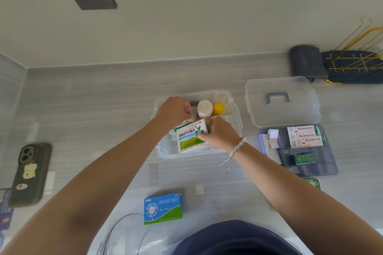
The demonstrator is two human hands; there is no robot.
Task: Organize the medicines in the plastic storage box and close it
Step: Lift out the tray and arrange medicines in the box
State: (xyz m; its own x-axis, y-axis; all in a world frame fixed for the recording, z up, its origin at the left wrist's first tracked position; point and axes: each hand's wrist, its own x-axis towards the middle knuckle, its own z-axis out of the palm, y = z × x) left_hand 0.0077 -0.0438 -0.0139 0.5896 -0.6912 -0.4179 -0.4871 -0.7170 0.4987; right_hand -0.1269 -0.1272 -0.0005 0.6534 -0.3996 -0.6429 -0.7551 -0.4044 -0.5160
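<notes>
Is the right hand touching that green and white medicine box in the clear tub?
Touching. The head view shows the right hand with its thumb and fingers wrapped round the right edge of the green and white medicine box, inside the plastic storage box.

My arms are bare to the frame edge; a beaded bracelet (pixel 238 147) circles my right wrist, navy top (pixel 234 238) below.

- Both your bare forearms reach forward and converge over the open plastic storage box (pixel 199 154).
- Your left hand (pixel 175 112) hovers above the box's left rear part, fingers curled downward; what they pinch cannot be told.
- Your right hand (pixel 220 134), a beaded bracelet on its wrist, sits at the box's right front, thumb and fingers gripping a green-and-white medicine carton (pixel 191 137).
</notes>
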